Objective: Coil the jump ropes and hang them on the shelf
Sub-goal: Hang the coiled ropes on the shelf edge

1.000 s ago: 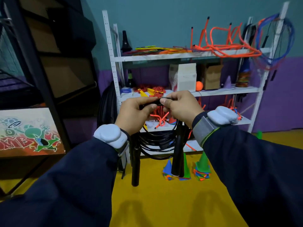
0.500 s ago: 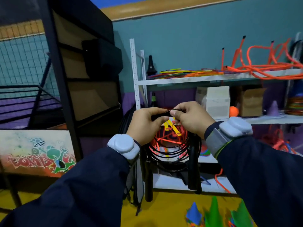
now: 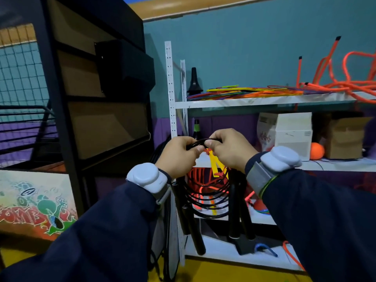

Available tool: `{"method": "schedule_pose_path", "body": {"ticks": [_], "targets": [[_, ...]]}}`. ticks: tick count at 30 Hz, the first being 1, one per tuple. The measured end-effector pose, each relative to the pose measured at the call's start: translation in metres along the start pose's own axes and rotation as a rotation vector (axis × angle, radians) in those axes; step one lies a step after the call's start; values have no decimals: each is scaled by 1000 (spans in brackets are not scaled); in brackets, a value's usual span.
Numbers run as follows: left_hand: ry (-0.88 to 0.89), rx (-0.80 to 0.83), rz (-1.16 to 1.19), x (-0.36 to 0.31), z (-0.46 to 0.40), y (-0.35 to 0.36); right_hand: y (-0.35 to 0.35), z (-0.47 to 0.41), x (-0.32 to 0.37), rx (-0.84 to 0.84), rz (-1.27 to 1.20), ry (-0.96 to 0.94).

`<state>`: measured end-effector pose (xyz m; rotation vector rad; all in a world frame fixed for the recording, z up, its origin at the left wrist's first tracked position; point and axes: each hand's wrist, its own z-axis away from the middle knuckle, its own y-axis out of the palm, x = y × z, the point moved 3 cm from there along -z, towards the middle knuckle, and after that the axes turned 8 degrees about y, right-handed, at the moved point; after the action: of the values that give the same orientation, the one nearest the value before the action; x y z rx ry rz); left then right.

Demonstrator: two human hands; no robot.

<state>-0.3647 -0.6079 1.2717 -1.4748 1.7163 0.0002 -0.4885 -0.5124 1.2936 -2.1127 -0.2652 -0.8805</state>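
A black jump rope (image 3: 207,200) hangs in several loops below my hands, its black handles (image 3: 194,231) dangling straight down. My left hand (image 3: 177,157) grips the top of the coil from the left. My right hand (image 3: 227,149) pinches the same bundle of strands from the right, thumbs nearly touching. Both hands are held in front of the white metal shelf (image 3: 264,101), close to its left upright post (image 3: 171,90). Orange jump ropes (image 3: 345,82) lie tangled on the top shelf at the right.
A black rack (image 3: 67,119) with brown panels stands to the left of the shelf. A painted board (image 3: 34,202) leans at its foot. Flat coloured rings (image 3: 250,91), a white box (image 3: 291,133), a cardboard box (image 3: 343,137) and an orange ball (image 3: 316,151) sit on the shelves.
The view has swung left and closer to the shelf's left post. Both hands keep holding the coiled rope, which has risen in front of the middle shelf.
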Motion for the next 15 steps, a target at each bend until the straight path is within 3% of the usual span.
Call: {"method": "schedule_pose_path", "body": {"ticks": [7, 15], "targets": [[9, 10, -12, 104, -111, -10, 57, -134, -9, 10, -6, 0], [71, 43, 34, 176, -211, -2, 85, -243, -35, -17, -64, 4]]}}
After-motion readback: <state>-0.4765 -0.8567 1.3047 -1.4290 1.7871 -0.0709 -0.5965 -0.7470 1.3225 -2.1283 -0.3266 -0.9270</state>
